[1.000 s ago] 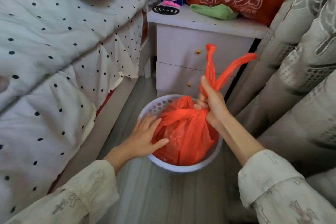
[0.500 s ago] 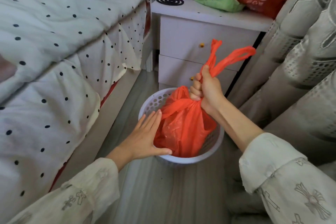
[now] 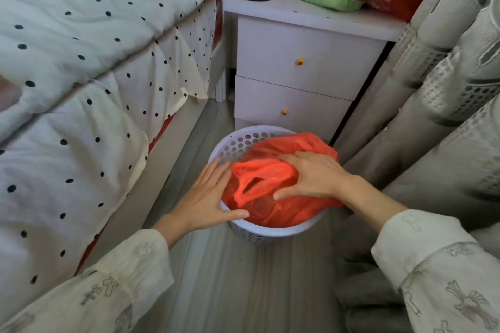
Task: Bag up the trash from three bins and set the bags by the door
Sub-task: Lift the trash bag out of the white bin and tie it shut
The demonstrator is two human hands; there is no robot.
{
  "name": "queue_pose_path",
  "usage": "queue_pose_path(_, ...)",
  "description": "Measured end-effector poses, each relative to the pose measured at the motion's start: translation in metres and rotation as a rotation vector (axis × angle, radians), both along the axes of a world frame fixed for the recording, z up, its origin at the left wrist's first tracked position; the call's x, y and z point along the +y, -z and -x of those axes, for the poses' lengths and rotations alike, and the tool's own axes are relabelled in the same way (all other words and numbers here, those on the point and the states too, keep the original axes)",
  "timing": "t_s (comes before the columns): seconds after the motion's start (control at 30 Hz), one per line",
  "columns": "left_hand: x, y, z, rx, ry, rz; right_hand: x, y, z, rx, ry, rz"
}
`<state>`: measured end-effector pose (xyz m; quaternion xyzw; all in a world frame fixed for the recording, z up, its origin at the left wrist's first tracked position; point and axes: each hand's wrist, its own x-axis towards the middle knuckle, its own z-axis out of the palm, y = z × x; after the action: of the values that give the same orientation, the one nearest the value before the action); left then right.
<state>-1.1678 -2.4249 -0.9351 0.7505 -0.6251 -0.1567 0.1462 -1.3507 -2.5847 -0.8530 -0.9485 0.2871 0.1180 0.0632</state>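
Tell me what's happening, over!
Left hand open on bin rim. Right hand flat on orange bag, in bin. Nothing blocking.

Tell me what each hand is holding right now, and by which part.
Neither grips anything. The right hand lies flat on top of the red bag; the left hand rests open against its side, at the basket's rim.

The orange trash bag [image 3: 286, 208] is thin, crinkled plastic film with a slight sheen. The white bin [image 3: 259, 232] is matt perforated plastic. The nightstand [image 3: 297, 62] looks like smooth white laminate with small shiny brass-coloured knobs [image 3: 299, 61]. The bedspread [image 3: 81, 62] is soft matt polka-dot cloth. The curtain [image 3: 446, 89] is woven fabric with raised, faintly lustrous patterning. The floor [image 3: 243, 292] shows smooth grey wood-grain boards.
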Motion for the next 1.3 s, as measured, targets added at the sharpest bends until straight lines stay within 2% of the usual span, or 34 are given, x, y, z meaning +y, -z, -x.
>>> queue_pose_path(0.1, 0.006, 0.002, 0.001, 0.063, -0.122, -0.028, 0.002, 0.011, 0.003, 0.246, -0.108, 0.115)
queue_pose_path(0.17, 0.009, 0.000, 0.005, 0.119, -0.172, -0.024, 0.003, 0.018, 0.003, 0.294, -0.153, 0.221)
queue_pose_path(0.23, 0.010, -0.003, 0.007, 0.176, -0.203, -0.032, 0.002, 0.023, 0.001, 0.199, -0.223, 0.369)
queue_pose_path(0.33, 0.010, -0.005, 0.008, 0.232, -0.221, -0.048, 0.000, 0.028, 0.000, 0.030, -0.278, 0.466)
queue_pose_path(0.43, 0.011, -0.008, 0.010, 0.233, -0.209, -0.073, 0.001, 0.033, 0.000, -0.039, -0.211, 0.425)
queue_pose_path(0.57, 0.011, -0.010, 0.010, 0.254, -0.218, -0.084, 0.004, 0.037, 0.000, -0.079, -0.022, 0.237)
queue_pose_path(0.77, 0.009, -0.007, 0.010, 0.269, -0.228, -0.091, 0.010, 0.042, -0.004, -0.248, -0.011, 0.276)
queue_pose_path(0.87, 0.007, -0.006, 0.011, 0.276, -0.242, -0.089, 0.013, 0.042, -0.003, -0.430, 0.038, 0.230)
queue_pose_path(0.93, 0.006, -0.006, 0.014, 0.277, -0.248, -0.085, 0.014, 0.042, -0.002, -0.474, 0.191, 0.195)
queue_pose_path(1.03, 0.006, -0.006, 0.017, 0.257, -0.229, -0.059, -0.002, 0.023, -0.001, -0.603, 0.591, 0.096)
queue_pose_path(1.07, 0.006, -0.006, 0.017, 0.254, -0.228, -0.054, -0.009, 0.016, 0.000, -0.634, 0.630, 0.100)
queue_pose_path(1.23, 0.000, -0.004, 0.006, 0.400, -0.156, 0.047, -0.012, -0.014, -0.015, -0.628, 0.481, 0.099)
queue_pose_path(1.3, -0.002, -0.002, 0.002, 0.369, -0.115, 0.045, -0.009, -0.019, -0.021, -0.639, 0.460, 0.123)
